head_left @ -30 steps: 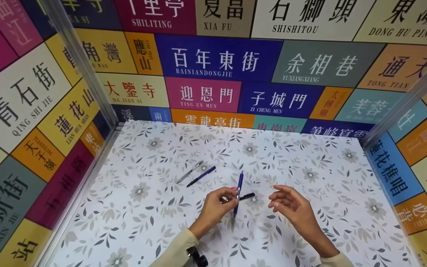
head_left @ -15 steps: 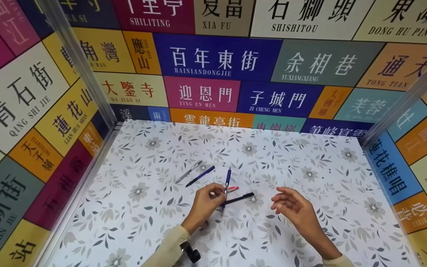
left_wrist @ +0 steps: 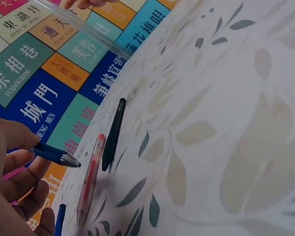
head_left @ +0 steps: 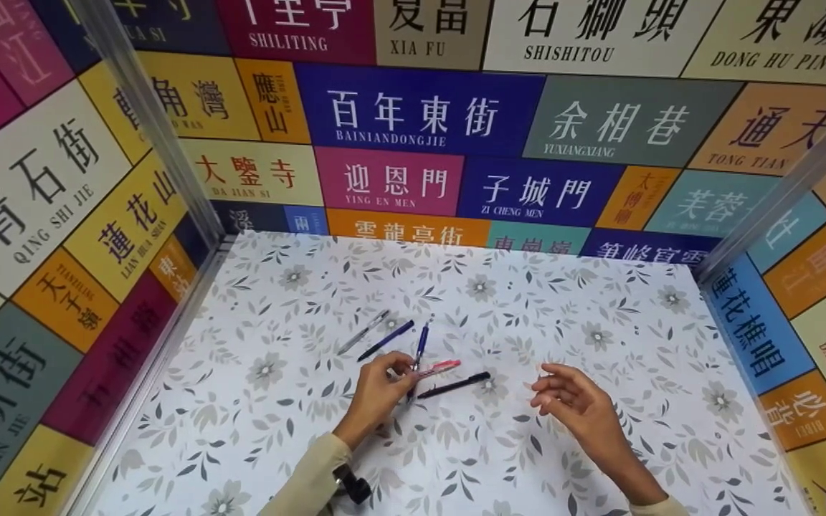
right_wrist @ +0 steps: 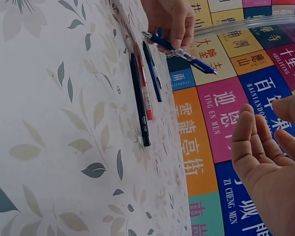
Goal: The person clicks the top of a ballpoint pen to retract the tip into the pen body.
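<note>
My left hand (head_left: pixel 376 393) pinches a blue click pen (head_left: pixel 422 338) between thumb and fingers, above the table. Its metal tip (left_wrist: pixel 70 160) points down in the left wrist view, and the clip side shows in the right wrist view. Just right of this hand, a clear pen with a pink-red cap (head_left: pixel 443 368) lies on the cloth, beside a black pen (head_left: pixel 454 385). Farther back lie a dark blue pen (head_left: pixel 386 340) and a transparent pen (head_left: pixel 363 332), side by side. My right hand (head_left: pixel 576 407) hovers to the right with loosely bent fingers, holding nothing.
A white cloth with grey flowers and leaves covers the table (head_left: pixel 563 308). Panels of coloured, lettered signs (head_left: pixel 420 107) stand upright behind and at both sides. Metal posts (head_left: pixel 162 129) mark the corners.
My left hand has moved left with the blue click pen, uncovering more of the pink-capped pen and the black pen. The right hand has shifted only slightly.
</note>
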Available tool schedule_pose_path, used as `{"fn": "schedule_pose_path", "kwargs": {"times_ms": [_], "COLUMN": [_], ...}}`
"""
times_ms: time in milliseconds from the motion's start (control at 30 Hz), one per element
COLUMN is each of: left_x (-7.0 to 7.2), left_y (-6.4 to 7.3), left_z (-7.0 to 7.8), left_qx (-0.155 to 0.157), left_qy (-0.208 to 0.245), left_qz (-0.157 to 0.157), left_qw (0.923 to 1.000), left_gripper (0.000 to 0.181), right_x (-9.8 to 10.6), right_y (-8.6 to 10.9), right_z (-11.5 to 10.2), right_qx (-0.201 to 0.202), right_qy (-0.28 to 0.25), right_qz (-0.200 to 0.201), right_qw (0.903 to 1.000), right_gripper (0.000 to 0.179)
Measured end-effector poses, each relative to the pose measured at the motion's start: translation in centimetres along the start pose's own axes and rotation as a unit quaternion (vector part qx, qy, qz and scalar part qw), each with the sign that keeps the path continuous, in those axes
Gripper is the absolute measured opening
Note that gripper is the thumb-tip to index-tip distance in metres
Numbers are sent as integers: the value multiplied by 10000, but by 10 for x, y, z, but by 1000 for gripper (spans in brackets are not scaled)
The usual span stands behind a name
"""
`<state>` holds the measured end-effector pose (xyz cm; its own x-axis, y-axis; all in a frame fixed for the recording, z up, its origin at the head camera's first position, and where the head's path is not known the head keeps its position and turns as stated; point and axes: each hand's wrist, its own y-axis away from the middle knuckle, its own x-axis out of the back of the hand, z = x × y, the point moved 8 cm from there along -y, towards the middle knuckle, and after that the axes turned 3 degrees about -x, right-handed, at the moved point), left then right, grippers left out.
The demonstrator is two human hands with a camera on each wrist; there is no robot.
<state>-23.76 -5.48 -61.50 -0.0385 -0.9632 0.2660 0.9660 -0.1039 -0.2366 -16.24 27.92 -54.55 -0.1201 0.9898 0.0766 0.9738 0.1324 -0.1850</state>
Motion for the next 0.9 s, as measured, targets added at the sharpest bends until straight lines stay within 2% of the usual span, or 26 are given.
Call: {"fn": "schedule_pose_path", "kwargs": {"times_ms": [233, 633, 900], "left_x": [12, 23, 28], "left_y": [1, 2, 3], "left_z": [-5, -5, -10], "left_qx": [-28, -556, -477], "left_qy": [-412, -1061, -1314], "left_qz": [105, 209, 305], "left_qw": [9991, 9926, 9897], "left_gripper": [16, 15, 16], "right_x": [6, 20, 26], "right_y": [0, 0, 1], "right_z": [2, 3, 5], "right_qx": [-86, 82, 139], "right_qy": [135, 564, 744], "right_qz": [89, 313, 407], "right_qw": [9998, 9979, 9963], "right_gripper": [48, 47, 46]}}
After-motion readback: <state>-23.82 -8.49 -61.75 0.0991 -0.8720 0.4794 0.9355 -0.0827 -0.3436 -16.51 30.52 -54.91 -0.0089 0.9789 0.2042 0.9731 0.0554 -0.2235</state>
